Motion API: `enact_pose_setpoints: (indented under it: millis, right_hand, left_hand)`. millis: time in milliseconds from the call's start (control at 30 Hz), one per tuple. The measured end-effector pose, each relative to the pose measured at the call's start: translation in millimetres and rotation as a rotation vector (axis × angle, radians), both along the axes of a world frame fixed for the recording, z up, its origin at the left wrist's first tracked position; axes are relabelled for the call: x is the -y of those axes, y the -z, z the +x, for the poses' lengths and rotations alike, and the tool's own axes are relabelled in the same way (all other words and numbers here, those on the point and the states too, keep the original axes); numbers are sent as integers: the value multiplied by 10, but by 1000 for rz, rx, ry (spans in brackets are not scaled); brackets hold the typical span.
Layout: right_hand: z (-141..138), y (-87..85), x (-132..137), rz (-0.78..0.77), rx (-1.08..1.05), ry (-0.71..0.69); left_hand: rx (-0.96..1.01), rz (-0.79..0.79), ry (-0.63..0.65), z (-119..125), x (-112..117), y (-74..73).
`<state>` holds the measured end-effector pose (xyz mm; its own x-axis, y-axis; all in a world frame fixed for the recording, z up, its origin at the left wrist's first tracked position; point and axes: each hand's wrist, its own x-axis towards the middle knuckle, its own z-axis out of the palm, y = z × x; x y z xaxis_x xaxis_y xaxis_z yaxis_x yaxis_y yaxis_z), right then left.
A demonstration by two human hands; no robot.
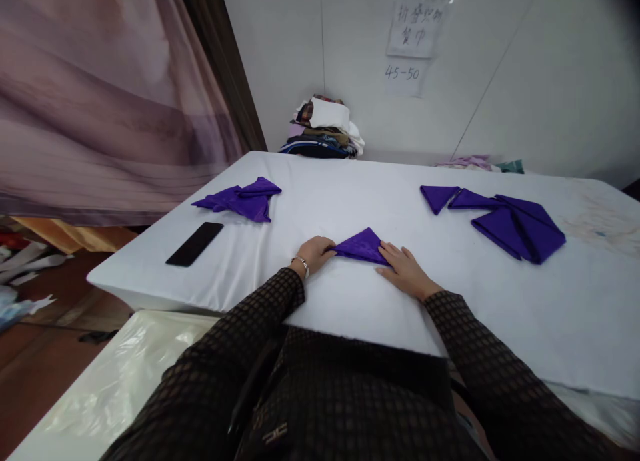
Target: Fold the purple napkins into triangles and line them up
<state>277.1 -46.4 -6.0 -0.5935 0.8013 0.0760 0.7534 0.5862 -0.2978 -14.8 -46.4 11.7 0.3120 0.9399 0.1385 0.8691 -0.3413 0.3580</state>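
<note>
A purple cloth napkin, folded into a triangle, lies on the white-covered table in front of me, its point facing away. My left hand has its thumb and fingers closed on the triangle's left corner. At the opposite corner, my right hand rests with fingers stretched out, the fingertips touching the cloth's right edge. Further left lies a loosely crumpled purple napkin. Over on the right are several folded purple pieces, among them a small triangle and larger overlapping folds.
A black phone-like slab lies near the table's left side. Behind the far edge stands a pile of folded clothes against the wall. A curtain hangs at left. Plastic-covered white surface sits lower left. Handwritten sheets are on the wall.
</note>
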Motion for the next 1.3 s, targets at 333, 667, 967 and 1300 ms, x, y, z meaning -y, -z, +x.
enact_pose_setpoints:
  millis: [333,667,967,1300]
  right_hand:
    - [0,-5,9,-4,1,-3]
    - [-4,-7,12,8,5,-6]
    - [-1,18,6,16,-2,-10]
    - [-5,10,2,7,-2,-7]
  left_hand:
    - [-52,3,-108,23,-17,21]
    - [202,75,115,-47,54,8]
    - [130,79,30,-8,-31,95]
    - [120,118,33,-44,18,84]
